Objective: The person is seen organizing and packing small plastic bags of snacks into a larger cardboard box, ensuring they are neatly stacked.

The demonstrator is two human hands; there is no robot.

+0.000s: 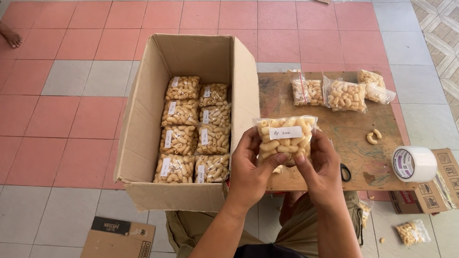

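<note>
My left hand [249,170] and my right hand [319,169] together hold a clear plastic bag of pale puffed snacks [284,136] with a white label on its front. The bag is raised just above the near edge of a low wooden board [353,133]. To the left stands an open cardboard box [148,118]. Inside it lie several labelled snack bags [193,133] in two rows.
Three more snack bags [343,94] lie at the far side of the board, and two loose snack pieces [373,136] near its right edge. A roll of white tape [414,164] rests on a flattened carton [440,186]. Another small bag [412,232] lies on the floor tiles. Other people's feet show at the left edge.
</note>
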